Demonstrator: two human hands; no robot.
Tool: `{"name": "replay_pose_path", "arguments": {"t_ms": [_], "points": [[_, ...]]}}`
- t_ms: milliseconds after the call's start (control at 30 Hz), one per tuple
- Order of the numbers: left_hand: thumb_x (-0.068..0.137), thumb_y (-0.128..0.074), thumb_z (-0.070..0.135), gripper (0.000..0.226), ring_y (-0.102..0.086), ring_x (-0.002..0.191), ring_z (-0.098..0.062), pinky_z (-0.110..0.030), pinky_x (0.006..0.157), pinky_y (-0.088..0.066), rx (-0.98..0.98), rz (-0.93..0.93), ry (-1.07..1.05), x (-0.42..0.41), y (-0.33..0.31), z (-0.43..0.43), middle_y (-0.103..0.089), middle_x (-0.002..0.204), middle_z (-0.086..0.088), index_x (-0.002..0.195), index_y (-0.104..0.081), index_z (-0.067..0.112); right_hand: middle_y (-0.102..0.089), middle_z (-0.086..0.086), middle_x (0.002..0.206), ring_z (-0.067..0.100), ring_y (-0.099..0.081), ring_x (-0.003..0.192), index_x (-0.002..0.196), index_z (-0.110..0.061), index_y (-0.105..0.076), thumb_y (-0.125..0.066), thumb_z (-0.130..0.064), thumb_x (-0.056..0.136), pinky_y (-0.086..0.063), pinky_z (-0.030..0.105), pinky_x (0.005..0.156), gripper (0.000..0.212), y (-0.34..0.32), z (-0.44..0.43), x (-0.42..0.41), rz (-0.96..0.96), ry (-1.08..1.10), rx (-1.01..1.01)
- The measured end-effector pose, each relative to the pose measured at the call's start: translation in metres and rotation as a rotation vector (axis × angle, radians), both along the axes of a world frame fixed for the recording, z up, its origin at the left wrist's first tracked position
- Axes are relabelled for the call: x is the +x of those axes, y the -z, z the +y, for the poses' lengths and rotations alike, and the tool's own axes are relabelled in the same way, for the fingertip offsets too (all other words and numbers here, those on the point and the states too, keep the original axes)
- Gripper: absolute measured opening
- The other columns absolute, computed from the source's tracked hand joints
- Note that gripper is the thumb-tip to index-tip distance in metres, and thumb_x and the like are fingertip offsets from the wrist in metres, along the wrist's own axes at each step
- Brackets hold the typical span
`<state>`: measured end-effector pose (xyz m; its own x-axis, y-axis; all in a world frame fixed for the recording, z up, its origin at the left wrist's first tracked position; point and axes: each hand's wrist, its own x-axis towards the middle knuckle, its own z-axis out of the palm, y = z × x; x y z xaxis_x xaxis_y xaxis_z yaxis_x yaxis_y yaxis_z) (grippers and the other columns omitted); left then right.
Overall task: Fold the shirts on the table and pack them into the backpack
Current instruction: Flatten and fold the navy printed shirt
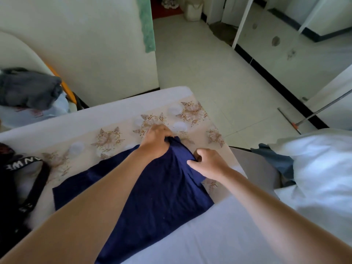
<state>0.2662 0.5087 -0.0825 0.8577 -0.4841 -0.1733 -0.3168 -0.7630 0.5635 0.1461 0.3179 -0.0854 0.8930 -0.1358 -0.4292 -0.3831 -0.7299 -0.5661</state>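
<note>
Table stood close by white wall. Floral cloth covered far half, plain white sheet near half. Navy shirt lay flat mid-table, across both. Left hand gripped shirt's bunched far end. Right hand pinched right edge, just beside left. Black backpack sat at table's left edge, lettered strap on cloth. Grey clothes heaped beyond, at left. Pale tiled floor stretched behind table. Mop at right. White bedding bulked at right.
</note>
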Motion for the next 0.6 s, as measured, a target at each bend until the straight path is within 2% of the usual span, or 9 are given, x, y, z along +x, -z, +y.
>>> {"name": "replay_pose_path", "arguments": {"t_ms": [67, 100, 167, 200, 267, 367, 433, 533, 600], "points": [[0.082, -0.056, -0.007, 0.053, -0.043, 0.116, -0.019, -0.040, 0.104, -0.041, 0.073, 0.023, -0.014, -0.005, 0.005, 0.030, -0.051, 0.111, 0.014, 0.072, -0.065, 0.044, -0.069, 0.001, 0.069, 0.018, -0.068, 0.057, 0.084, -0.016, -0.057, -0.064, -0.043, 0.084, -0.050, 0.031, 0.057, 0.028, -0.016, 0.022, -0.004, 0.093, -0.110, 0.133], [0.082, -0.052, -0.010, 0.057, -0.041, 0.119, -0.022, -0.042, 0.105, -0.040, 0.141, 0.048, -0.023, -0.010, 0.007, 0.043, -0.050, 0.117, 0.011, 0.074, -0.064, 0.045, -0.073, 0.002, 0.072, 0.017, -0.070, 0.057, 0.089, -0.017, -0.059, -0.065, -0.040, 0.087, -0.051, 0.030, 0.056, 0.024, -0.022, 0.032, -0.006, 0.180, -0.175, 0.227], [0.081, -0.046, -0.013, 0.063, -0.042, 0.124, -0.026, -0.042, 0.106, -0.040, 0.242, 0.087, -0.066, -0.020, 0.013, 0.061, -0.046, 0.129, 0.005, 0.096, -0.066, 0.044, -0.074, 0.002, 0.075, 0.017, -0.068, 0.056, 0.092, -0.015, -0.061, -0.062, -0.040, 0.091, -0.048, 0.030, 0.054, 0.025, -0.025, 0.050, -0.010, 0.293, -0.273, 0.331], [0.081, -0.046, -0.013, 0.064, -0.043, 0.123, -0.027, -0.041, 0.106, -0.040, 0.255, 0.083, -0.091, -0.026, 0.015, 0.065, -0.046, 0.131, 0.005, 0.108, -0.065, 0.041, -0.072, 0.001, 0.072, 0.016, -0.064, 0.054, 0.088, -0.013, -0.060, -0.058, -0.041, 0.093, -0.048, 0.032, 0.056, 0.028, -0.021, 0.056, -0.011, 0.272, -0.266, 0.313], [0.086, -0.046, -0.009, 0.060, -0.043, 0.125, -0.023, -0.039, 0.108, -0.039, 0.210, 0.013, -0.076, -0.040, 0.019, 0.067, -0.047, 0.134, 0.006, 0.124, -0.060, 0.034, -0.065, -0.005, 0.070, 0.014, -0.059, 0.058, 0.082, -0.015, -0.057, -0.052, -0.041, 0.095, -0.050, 0.036, 0.061, 0.029, -0.007, 0.061, -0.010, 0.101, -0.147, 0.149], [0.101, -0.044, 0.014, 0.042, -0.032, 0.139, -0.017, -0.036, 0.113, -0.031, 0.177, -0.171, 0.130, -0.061, 0.027, 0.056, -0.042, 0.149, 0.006, 0.140, -0.051, 0.027, -0.063, -0.012, 0.094, 0.011, -0.062, 0.083, 0.102, -0.028, -0.061, -0.052, -0.032, 0.099, -0.050, 0.027, 0.072, 0.010, 0.017, 0.056, -0.014, -0.080, -0.109, -0.067], [0.105, -0.039, 0.028, 0.046, -0.021, 0.147, -0.018, -0.038, 0.116, -0.027, 0.268, -0.162, 0.275, -0.070, 0.036, 0.044, -0.026, 0.160, 0.004, 0.151, -0.035, 0.028, -0.060, -0.011, 0.107, 0.013, -0.062, 0.092, 0.111, -0.029, -0.063, -0.054, -0.024, 0.099, -0.049, 0.025, 0.074, 0.016, 0.035, 0.050, -0.025, -0.094, -0.225, -0.177], [0.106, -0.037, 0.032, 0.051, -0.011, 0.150, -0.022, -0.042, 0.116, -0.026, 0.443, -0.129, 0.361, -0.076, 0.048, 0.033, -0.011, 0.164, 0.000, 0.155, -0.022, 0.030, -0.059, -0.009, 0.108, 0.014, -0.061, 0.090, 0.107, -0.026, -0.068, -0.062, -0.018, 0.095, -0.033, 0.007, 0.063, 0.016, 0.051, 0.046, -0.040, -0.189, -0.228, -0.187], [0.103, -0.041, 0.027, 0.049, -0.021, 0.146, -0.023, -0.041, 0.114, -0.028, 0.453, -0.180, 0.312, -0.075, 0.050, 0.028, -0.020, 0.161, -0.002, 0.151, -0.030, 0.030, -0.058, -0.008, 0.111, 0.008, -0.055, 0.086, 0.109, -0.025, -0.066, -0.068, -0.019, 0.091, -0.033, 0.005, 0.064, 0.019, 0.054, 0.044, -0.045, -0.199, -0.169, -0.148]]}}
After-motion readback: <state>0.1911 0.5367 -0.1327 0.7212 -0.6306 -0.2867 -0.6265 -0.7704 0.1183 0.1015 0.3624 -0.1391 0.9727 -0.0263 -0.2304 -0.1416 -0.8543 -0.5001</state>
